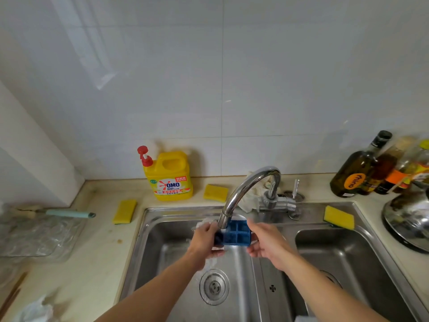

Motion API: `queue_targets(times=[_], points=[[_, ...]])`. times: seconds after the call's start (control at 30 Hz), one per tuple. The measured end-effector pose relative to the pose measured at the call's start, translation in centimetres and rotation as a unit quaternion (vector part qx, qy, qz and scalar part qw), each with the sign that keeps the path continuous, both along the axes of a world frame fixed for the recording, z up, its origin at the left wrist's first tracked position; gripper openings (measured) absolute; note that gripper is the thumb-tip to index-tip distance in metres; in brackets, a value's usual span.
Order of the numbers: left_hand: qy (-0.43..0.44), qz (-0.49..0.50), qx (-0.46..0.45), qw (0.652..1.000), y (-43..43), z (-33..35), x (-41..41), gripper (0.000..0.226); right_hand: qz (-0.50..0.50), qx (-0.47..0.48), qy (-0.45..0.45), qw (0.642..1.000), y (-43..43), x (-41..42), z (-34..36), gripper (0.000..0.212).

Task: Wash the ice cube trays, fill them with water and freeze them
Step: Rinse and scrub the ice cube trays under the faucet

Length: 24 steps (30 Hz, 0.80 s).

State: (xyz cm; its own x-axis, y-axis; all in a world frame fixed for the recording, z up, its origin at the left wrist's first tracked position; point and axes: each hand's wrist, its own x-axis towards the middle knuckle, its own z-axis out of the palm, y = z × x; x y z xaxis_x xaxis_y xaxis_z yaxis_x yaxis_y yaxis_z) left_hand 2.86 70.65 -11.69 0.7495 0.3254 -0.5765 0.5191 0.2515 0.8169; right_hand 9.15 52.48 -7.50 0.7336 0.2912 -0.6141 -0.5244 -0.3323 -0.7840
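Reaching in from bottom edge w/ both forearms, over L basin of steel sink (148,219), above its drain (214,287). Holding blue ice cube tray (238,234) by its two short ends: left hand (205,240) curled round L end, right hand (267,245) clamped on R end, thumb on top, fingers under. Hands apart, tray between, compartments up, directly under spout of chrome faucet (250,189). Something white and wet-looking by L hand; water or foam, can't tell. Further back: yellow sponge (339,217) on sink's R rim, second sponge (124,211) on counter (97,252) L of sink, third sponge (215,192) nxt to yellow OMO detergent bottle (169,177) w/ red pump. Far L, teal-handled brush (69,213); far R, dark bottles (352,173) and steel lid (408,219). White tile wall (278,89) behind.
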Motion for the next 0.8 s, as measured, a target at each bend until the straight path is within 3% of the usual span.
queue_targets(times=[0.23,0.33,0.57,0.8], points=[[-0.053,-0.032,0.267,0.962,2.0,0.4,-0.7,0.018,-0.001,0.068,0.129,0.989,2.2,-0.9,-0.7,0.046],[-0.056,-0.025,0.333,0.941,2.7,0.3,-1.4,0.021,-0.013,0.105,0.174,0.979,3.2,-1.3,-0.8,0.045],[-0.080,-0.025,0.346,0.934,3.0,0.8,-2.3,0.019,-0.042,0.155,0.228,0.960,3.5,-1.1,-1.6,0.045],[-0.063,-0.090,0.250,0.962,2.5,-0.3,-2.8,0.027,-0.001,0.122,0.214,0.969,1.8,-1.6,-2.2,0.058]])
